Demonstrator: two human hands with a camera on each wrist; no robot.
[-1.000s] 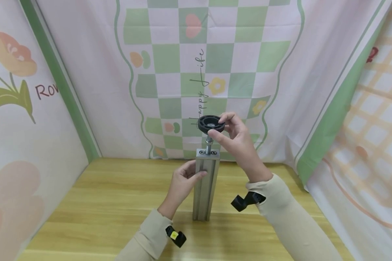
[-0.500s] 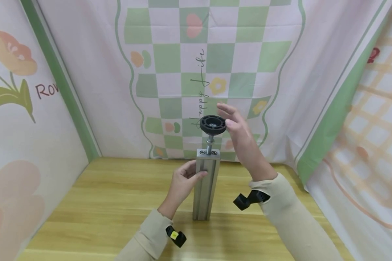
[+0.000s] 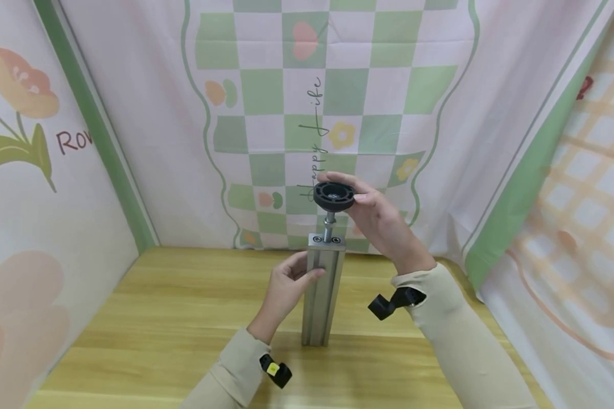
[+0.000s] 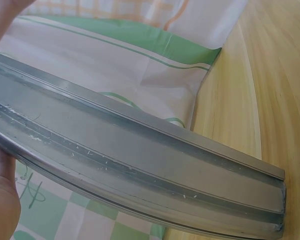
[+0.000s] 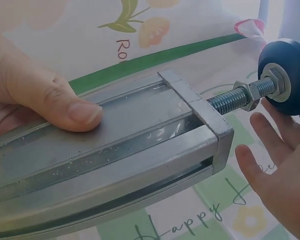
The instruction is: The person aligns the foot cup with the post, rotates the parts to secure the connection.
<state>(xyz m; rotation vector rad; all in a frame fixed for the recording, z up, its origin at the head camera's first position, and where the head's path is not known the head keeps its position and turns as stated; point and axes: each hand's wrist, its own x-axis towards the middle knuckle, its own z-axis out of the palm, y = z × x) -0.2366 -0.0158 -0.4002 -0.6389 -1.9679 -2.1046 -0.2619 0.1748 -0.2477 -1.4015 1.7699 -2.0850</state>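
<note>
An upright aluminium profile point(image 3: 321, 295) stands on the wooden table, capped by a metal end plate point(image 3: 319, 245) with two screws. My left hand point(image 3: 286, 284) grips its upper part, thumb on the near face and fingers behind. From the plate rises a threaded rod point(image 5: 229, 101) carrying a nut point(image 5: 247, 95), topped by a round black levelling foot point(image 3: 334, 204). The right hand point(image 3: 384, 224) is at the foot, its straight fingers extended behind the rim and thumb at the right edge. In the right wrist view its lower fingers spread apart, off the foot.
The wooden tabletop point(image 3: 184, 318) surrounds the profile's base. Printed fabric point(image 3: 266, 136) hangs behind the table, with further cloth at both sides. A black wrist mount sits on each sleeve.
The right hand first held the foot by its rim, then opened away to the right, and now is back with fingers behind it. The left hand and profile stay put.
</note>
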